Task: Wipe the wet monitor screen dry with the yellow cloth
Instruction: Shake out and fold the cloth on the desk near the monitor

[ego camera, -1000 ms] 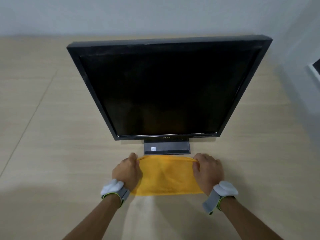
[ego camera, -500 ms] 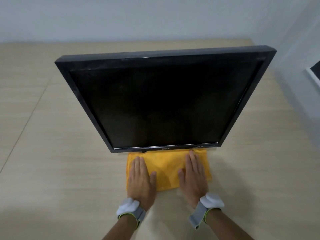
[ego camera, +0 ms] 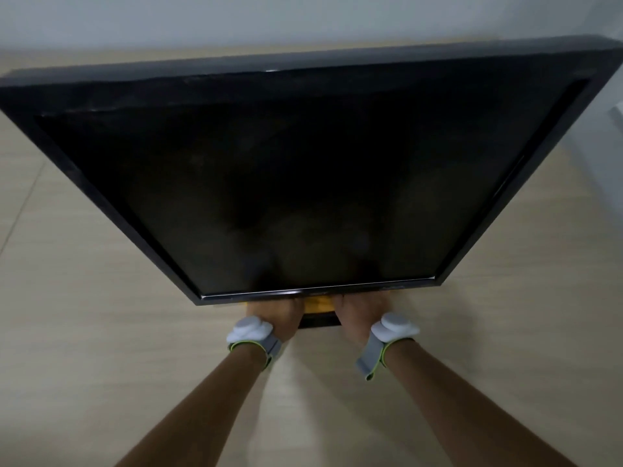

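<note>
The black monitor (ego camera: 303, 183) fills most of the view, its dark screen tilted toward me. Only a small patch of the yellow cloth (ego camera: 318, 304) shows just below the monitor's bottom bezel, between my two hands. My left hand (ego camera: 274, 313) and my right hand (ego camera: 360, 313) lie side by side at the cloth. Their fingers reach under the bezel and are hidden. Whether they grip the cloth I cannot tell. A dark strip of the monitor's base (ego camera: 318, 321) shows between my wrists.
The monitor stands on a light wooden table (ego camera: 101, 332). A pale wall (ego camera: 303, 18) runs behind it. A white object (ego camera: 617, 111) sits at the right edge of the view.
My head has moved much closer to the monitor. My hands went from holding the cloth's far edge, to flat on the cloth, to reaching forward under the bezel. The cloth is now mostly hidden.
</note>
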Tool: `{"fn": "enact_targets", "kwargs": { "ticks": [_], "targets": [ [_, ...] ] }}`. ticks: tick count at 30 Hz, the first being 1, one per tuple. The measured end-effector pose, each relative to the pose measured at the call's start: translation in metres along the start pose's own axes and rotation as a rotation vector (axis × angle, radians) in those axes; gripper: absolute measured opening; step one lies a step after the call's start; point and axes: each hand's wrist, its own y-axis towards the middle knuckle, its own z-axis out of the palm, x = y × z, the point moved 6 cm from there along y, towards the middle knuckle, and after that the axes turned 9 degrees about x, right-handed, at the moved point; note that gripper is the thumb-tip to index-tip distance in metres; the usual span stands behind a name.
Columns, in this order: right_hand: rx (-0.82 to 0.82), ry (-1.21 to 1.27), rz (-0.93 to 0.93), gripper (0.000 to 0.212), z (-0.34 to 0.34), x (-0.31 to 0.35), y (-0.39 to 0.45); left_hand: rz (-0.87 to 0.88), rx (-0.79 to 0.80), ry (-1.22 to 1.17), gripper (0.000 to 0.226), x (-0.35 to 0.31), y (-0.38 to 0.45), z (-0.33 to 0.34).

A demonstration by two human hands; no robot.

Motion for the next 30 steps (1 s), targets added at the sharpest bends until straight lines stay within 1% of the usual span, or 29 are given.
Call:
{"fn": "enact_targets", "kwargs": {
  "ticks": [1,2,4,5,6,7,8,9,10,11,13,16,18,22,26,30],
  "targets": [
    [-0.047,-0.029,-0.023,0.027,-0.002,0.000,0.000,-0.002,-0.021,0.018,0.028,0.000,0.000,0.002],
    [-0.090,-0.079,-0.040,0.021,-0.005,0.002,0.003,-0.003,-0.030,0.038,0.030,0.002,0.000,0.003],
    [-0.084,-0.173,-0.041,0.016,-0.003,0.002,0.005,-0.019,-0.007,0.063,0.041,0.003,-0.001,0.004],
    [-0.042,-0.192,-0.032,0.010,-0.002,0.001,0.006,-0.015,0.058,0.055,0.043,0.003,-0.002,0.004],
    [-0.025,-0.180,-0.027,0.011,0.000,0.000,0.007,-0.001,0.119,0.060,0.041,0.001,-0.003,0.004],
    [0.009,-0.159,-0.006,0.022,0.001,-0.003,0.005,0.005,0.239,0.037,0.041,-0.001,-0.006,0.006],
    [0.031,-0.121,0.012,0.026,0.006,-0.005,0.001,-0.001,0.350,0.014,0.047,-0.004,-0.010,0.009],
    [0.038,-0.047,0.043,0.030,0.003,-0.008,-0.004,-0.049,0.459,-0.029,0.057,-0.004,-0.014,0.011],
    [0.051,0.008,0.054,0.036,0.003,-0.009,-0.010,-0.111,0.480,-0.093,0.063,-0.004,-0.020,0.009],
    [0.061,0.044,0.057,0.042,0.003,-0.010,-0.016,-0.165,0.455,-0.187,0.062,-0.005,-0.026,0.006],
    [0.072,0.062,0.033,0.053,0.006,-0.011,-0.029,-0.227,0.331,-0.287,0.054,-0.009,-0.038,0.002],
    [0.106,0.062,-0.002,0.062,0.010,-0.012,-0.049,-0.201,0.251,-0.270,0.061,-0.026,-0.057,0.002],
    [0.123,0.039,-0.068,0.063,0.017,-0.011,-0.067,-0.132,0.263,-0.250,0.065,-0.039,-0.073,0.004],
    [0.112,0.004,-0.177,0.062,0.029,-0.021,-0.098,0.020,0.274,-0.266,0.064,-0.061,-0.092,0.004],
    [0.106,-0.004,-0.156,0.060,0.032,-0.024,-0.095,0.138,0.293,-0.187,0.064,-0.069,-0.084,-0.004],
    [0.093,-0.040,-0.213,0.062,0.036,-0.027,-0.094,0.187,0.302,-0.182,0.062,-0.061,-0.079,-0.002]
  ]
}}
